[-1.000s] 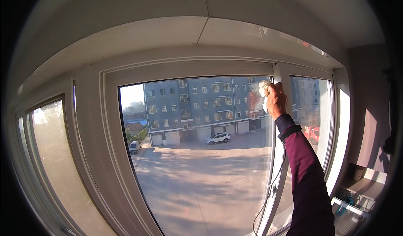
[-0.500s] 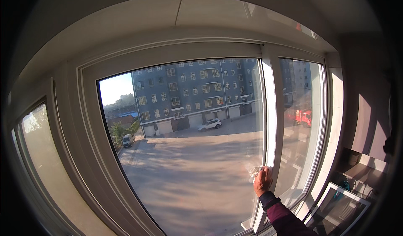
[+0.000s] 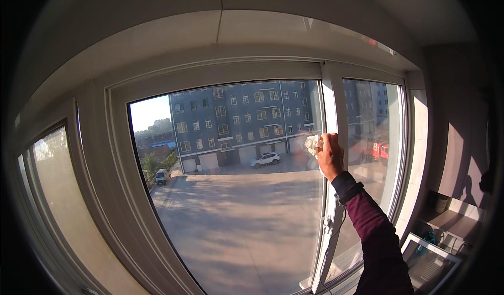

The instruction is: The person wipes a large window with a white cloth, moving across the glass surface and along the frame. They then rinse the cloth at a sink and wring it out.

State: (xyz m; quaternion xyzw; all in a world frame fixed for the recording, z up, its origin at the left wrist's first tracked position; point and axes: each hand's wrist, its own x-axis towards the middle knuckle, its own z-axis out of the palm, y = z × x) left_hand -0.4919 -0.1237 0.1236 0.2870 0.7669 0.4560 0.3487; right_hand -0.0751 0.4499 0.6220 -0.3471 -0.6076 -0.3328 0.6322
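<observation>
My right hand (image 3: 330, 156) is closed around a crumpled white cloth or wad of tissue (image 3: 312, 145). The wad presses against the right side of the large window pane (image 3: 236, 211), beside the white upright of the frame (image 3: 333, 111). A dark cuff and a maroon sleeve (image 3: 370, 219) cover that arm, which reaches up from the lower right. Below the hand, a white window latch (image 3: 327, 223) sits on the upright. My left hand is out of view.
A narrower pane (image 3: 375, 116) lies right of the upright. At the lower right a white-framed screen (image 3: 430, 263) leans below a shelf (image 3: 449, 224). Another window (image 3: 68, 190) stands at the left. Outside are a blue building (image 3: 236, 119), a white car (image 3: 265, 159) and a red truck (image 3: 379, 151).
My right hand has moved up along the right edge of the pane with the white wad still in it. The latch on the upright now shows below the hand.
</observation>
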